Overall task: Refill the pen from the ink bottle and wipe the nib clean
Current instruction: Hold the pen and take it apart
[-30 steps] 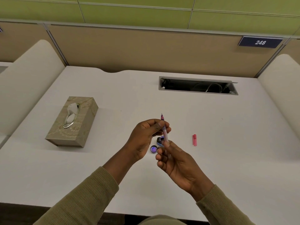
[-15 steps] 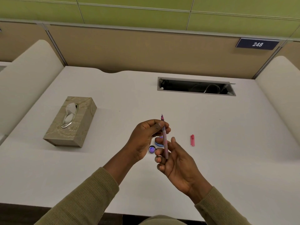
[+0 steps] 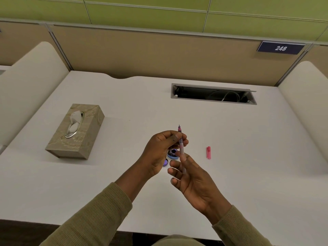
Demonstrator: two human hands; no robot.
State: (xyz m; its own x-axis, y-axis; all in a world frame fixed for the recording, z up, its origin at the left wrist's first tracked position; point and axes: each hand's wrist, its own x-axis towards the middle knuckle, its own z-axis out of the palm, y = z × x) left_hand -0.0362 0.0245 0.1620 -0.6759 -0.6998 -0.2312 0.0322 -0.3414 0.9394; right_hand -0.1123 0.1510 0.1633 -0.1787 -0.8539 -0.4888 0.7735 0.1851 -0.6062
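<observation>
A slim pink pen stands nearly upright above the desk, nib pointing up and away from me. My left hand pinches its upper part just under the nib. My right hand holds the lower barrel between thumb and fingers, palm turned up. Behind my hands, partly hidden, sits the open ink bottle, and its purple cap lies beside it on the desk. The pink pen cap lies to the right.
A beige tissue box with a tissue sticking out stands at the left on the white desk. A cable slot opens at the back. Padded dividers flank both sides.
The pen and my left hand stay put. My right hand has slid a little lower along the barrel and its fingers have loosened.
</observation>
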